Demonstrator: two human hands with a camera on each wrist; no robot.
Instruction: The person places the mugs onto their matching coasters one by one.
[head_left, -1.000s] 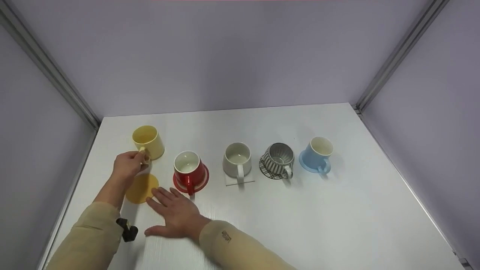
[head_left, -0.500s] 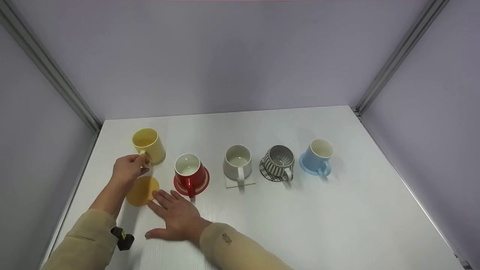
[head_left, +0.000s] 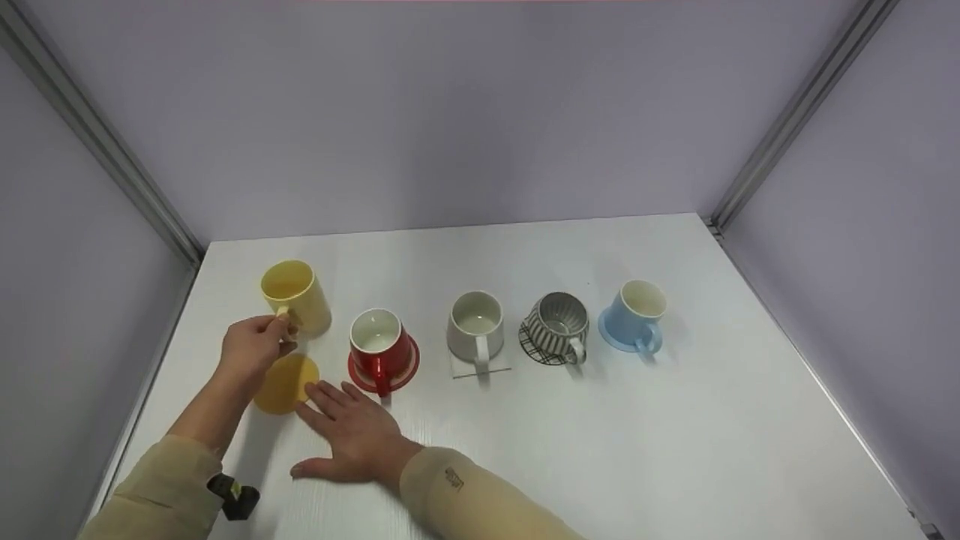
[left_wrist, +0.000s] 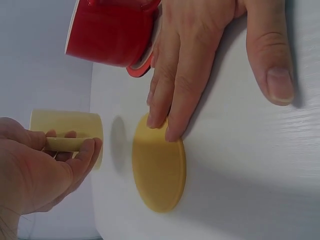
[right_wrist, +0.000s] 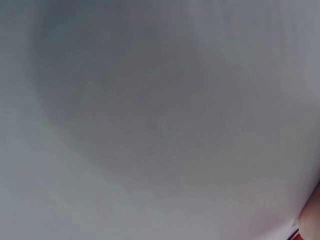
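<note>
My left hand (head_left: 253, 346) pinches the handle of a yellow mug (head_left: 304, 304) at the far left of the table. In the left wrist view the mug (left_wrist: 65, 119) hangs a little above the tabletop, its shadow beside its base. A round yellow coaster (head_left: 279, 388) lies flat just in front of it. My right hand (head_left: 358, 433) rests palm down with straight, spread fingers, and its fingertips touch the coaster's right edge. In the right wrist view only blurred white surface and a bit of a finger (right_wrist: 311, 220) show.
Right of the yellow mug stand a red mug (head_left: 382, 358) on a red coaster, a white mug (head_left: 466, 341) on a square white coaster, a striped mug (head_left: 546, 330) on a black wire coaster and a blue mug (head_left: 628, 319) on a blue coaster. Grey walls enclose the white table (head_left: 675, 435).
The yellow mug has come slightly up and nearer the coaster in my left hand, while my left forearm has shifted left and down. My right hand stays put. The head view has tilted slightly.
</note>
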